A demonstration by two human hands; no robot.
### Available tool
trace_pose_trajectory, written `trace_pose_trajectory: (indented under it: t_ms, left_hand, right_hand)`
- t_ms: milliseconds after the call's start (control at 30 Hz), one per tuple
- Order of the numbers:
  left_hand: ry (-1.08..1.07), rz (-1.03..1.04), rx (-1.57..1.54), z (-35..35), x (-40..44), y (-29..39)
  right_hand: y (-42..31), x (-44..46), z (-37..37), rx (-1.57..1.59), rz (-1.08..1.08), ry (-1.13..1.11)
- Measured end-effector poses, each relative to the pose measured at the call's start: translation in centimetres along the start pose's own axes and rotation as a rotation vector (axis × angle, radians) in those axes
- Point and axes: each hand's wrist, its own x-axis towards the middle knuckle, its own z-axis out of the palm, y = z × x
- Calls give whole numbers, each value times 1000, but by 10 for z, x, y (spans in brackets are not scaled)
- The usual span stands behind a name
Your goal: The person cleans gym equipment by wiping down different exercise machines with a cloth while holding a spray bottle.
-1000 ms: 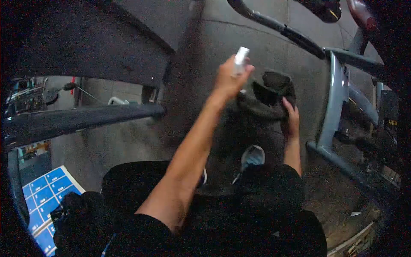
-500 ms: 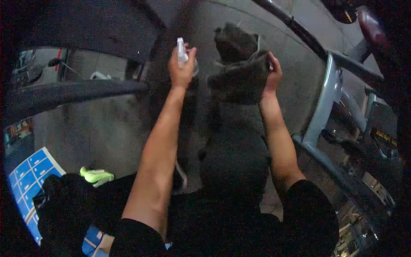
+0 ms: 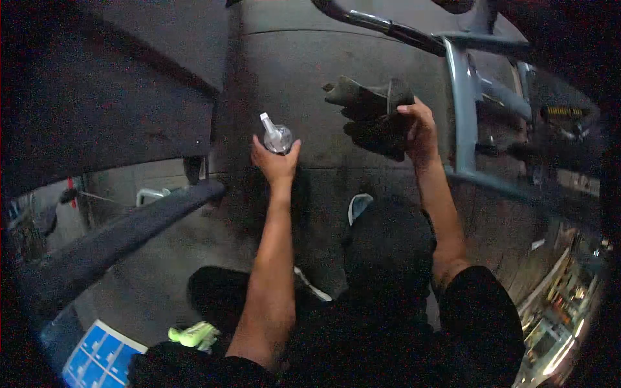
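My left hand [image 3: 277,167] is wrapped round a clear spray bottle [image 3: 279,143] with a white spray head, seen mostly from above. Thumb and fingers lie on opposite sides of the bottle. To the right, my right hand [image 3: 424,132] grips a dark grey cloth [image 3: 372,119] by its right end. The rest of the cloth hangs folded and bunched to the left of the fingers. Bottle and cloth are apart, both held above a dark floor [image 3: 304,58].
A large dark padded panel [image 3: 129,110] and a padded bar [image 3: 123,220] stand at left. At right is a grey metal frame [image 3: 460,110]. A blue-and-white printed sheet [image 3: 103,355] and a lime-green item [image 3: 194,335] lie at lower left.
The view has shifted. The bottle, tilted before, now shows its round body from above. The cloth, spread wider before, now hangs narrower and more bunched from my right hand.
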Motion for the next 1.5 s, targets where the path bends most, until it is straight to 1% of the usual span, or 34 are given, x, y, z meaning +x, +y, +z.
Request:
trace_pose_trajectory:
  t_ms: [67, 100, 133, 167, 200, 267, 300, 333, 367, 400, 433, 467, 533, 567, 600, 667, 700, 733, 800, 833, 867, 900, 933, 1000, 1033, 1100, 1133, 1200, 1233, 1267, 1333, 1400, 1433, 1500]
  left_hand:
    - [-213, -582, -120, 2, -26, -18]
    - [-323, -753, 17, -6, -27, 4]
    - [-431, -916, 163, -17, -28, 39]
    - [-491, -838, -191, -38, -25, 75]
    - [-551, -750, -542, -61, -20, 114]
    - [-610, -519, -910, -94, -1, 180]
    - [-669, -461, -982, -100, 4, 194]
    - [-728, -406, -1053, -103, 9, 206]
    - [-764, -400, -1054, -116, 22, 225]
    - [-912, -447, -842, -132, 39, 246]
    - [-1041, -482, -625, -137, 52, 257]
    - [-1055, -471, -631, -124, 50, 246]
    - [-1005, -313, -820, -104, 41, 221]
    - [-1010, -236, -822, -104, 39, 212]
    - [-1020, -245, -824, -105, 43, 204]
    - [-1137, -129, -714, -108, 53, 182]
    - [-1149, -133, -708, -113, 55, 175]
    - [-1102, -127, -632, -119, 58, 172]
    - [-1048, -128, -560, -127, 65, 164]
    - [-1016, -85, -590, -132, 69, 158]
    - [-982, -37, -619, -135, 74, 155]
    - [-940, 130, -663, -139, 81, 156]
    - [-935, 130, -659, -144, 83, 158]
    - [-876, 115, -668, -157, 87, 163]
    - [-938, 217, -543, -171, 96, 176]
    - [-961, 187, -576, -184, 103, 188]
    - [-985, 154, -613, -186, 105, 188]
    - [-961, 209, -638, -176, 114, 185]
    - [-908, 264, -575, -174, 118, 190]
    - [-854, 315, -511, -169, 122, 196]
    - [-822, 325, -416, -140, 130, 204]
    - [-611, 517, -275, -98, 135, 206]
    - [-616, 514, -267, -77, 134, 204]
    - [-713, 274, -214, -43, 130, 201]
  right_hand:
    - [-24, -5, 7, -53, 32, 109]
    - [-36, -8, 15, -52, 21, 129]
    - [-50, -11, 24, -28, 136, 244]
    - [-62, -16, 30, -1, 249, 358]
    - [-72, -22, 36, 1, 236, 383]
    - [-85, -37, 45, -464, 180, 300]
    - [-78, -42, 35, -579, 237, 269]
    - [-83, -53, 38, -581, 240, 306]
    - [-88, -61, 47, -569, 230, 181]
    - [-91, -69, 52, -555, 218, 48]
    - [-84, -78, 49, -747, 164, 73]
    - [-78, -84, 47, -754, 161, 89]
    - [-73, -97, 46, -774, 195, 120]
    - [-76, -105, 43, -759, 250, 171]
    - [-80, -111, 40, -763, 261, 177]
    - [-88, -125, 34, -674, 166, 441]
    - [-97, -132, 37, -618, 163, 572]
    - [-101, -138, 33, -620, 166, 576]
    - [-111, -146, 15, -113, 14, 863]
    - [-112, -152, 1, -112, 20, 858]
    - [-111, -156, -17, -8, -5, 855]
    - [-114, -155, -20, 97, -29, 852]
    - [-115, -155, -22, 101, -28, 847]
    - [-122, -157, -23, -191, 66, 858]
    - [-129, -159, -19, -188, 68, 854]
    - [-143, -164, -15, -327, 181, 808]
    - [-144, -164, -20, -323, 181, 808]
    - [-145, -165, -36, -240, 176, 760]
    - [-143, -162, -47, -236, 176, 765]
    - [-137, -151, -62, -335, 176, 729]
    - [-113, -124, -108, -432, 179, 688]
    - [-72, -95, -171, -672, 112, 497]
    - [-55, -82, -184, -666, 120, 496]
    - [-26, -60, -193, -870, 96, 544]
